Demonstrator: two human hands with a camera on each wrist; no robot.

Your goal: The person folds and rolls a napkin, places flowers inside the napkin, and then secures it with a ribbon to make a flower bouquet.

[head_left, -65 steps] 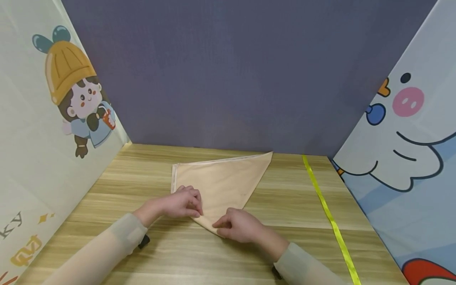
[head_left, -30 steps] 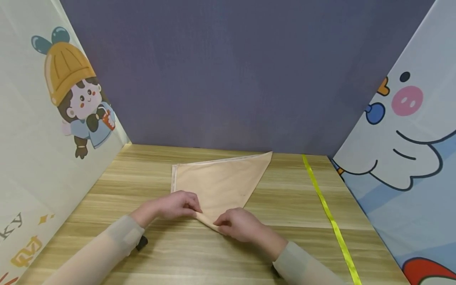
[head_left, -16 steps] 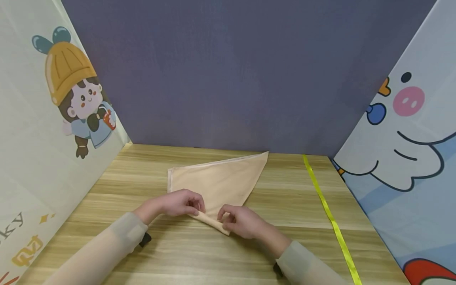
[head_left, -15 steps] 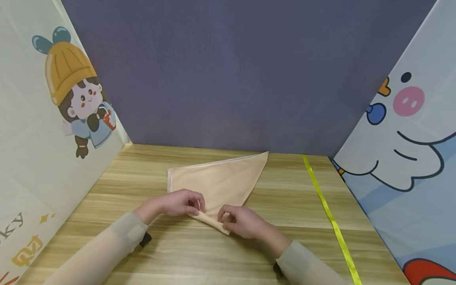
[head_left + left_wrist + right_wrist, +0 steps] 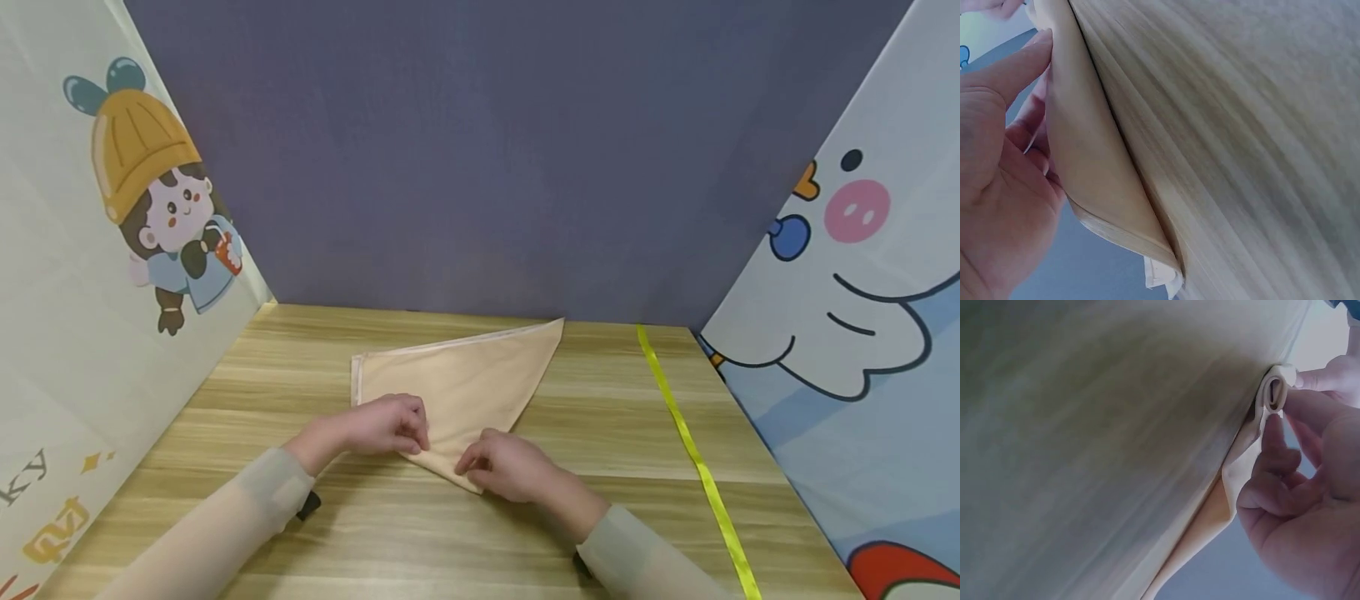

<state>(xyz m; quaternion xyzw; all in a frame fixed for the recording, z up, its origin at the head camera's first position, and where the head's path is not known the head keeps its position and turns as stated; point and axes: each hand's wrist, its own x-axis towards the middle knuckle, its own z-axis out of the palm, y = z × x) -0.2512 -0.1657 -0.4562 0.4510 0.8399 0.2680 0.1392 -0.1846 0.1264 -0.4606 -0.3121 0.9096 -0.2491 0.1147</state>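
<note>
A peach cloth (image 5: pixel 465 375) with pale hemmed edges lies on the wooden table, its pointed corner reaching to the back. The near edge is turned into a narrow roll (image 5: pixel 1276 394), whose spiral end shows in the right wrist view. My left hand (image 5: pixel 386 423) pinches the left part of this roll, with its thumb against the cloth in the left wrist view. At the roll's right end, my right hand (image 5: pixel 510 467) holds it between thumb and bent fingers. The cloth under both hands is partly hidden.
A yellow strip (image 5: pixel 697 458) runs from front to back along the right side of the wooden table (image 5: pixel 420 550). A dark panel (image 5: pixel 480 158) stands behind it. Cartoon-printed sheets rise at the left (image 5: pixel 60 275) and right (image 5: pixel 907 350).
The near edge has been rolled over, and the cloth has shifted slightly left. Over the last half second, my fingers have moved only slightly along the roll.
</note>
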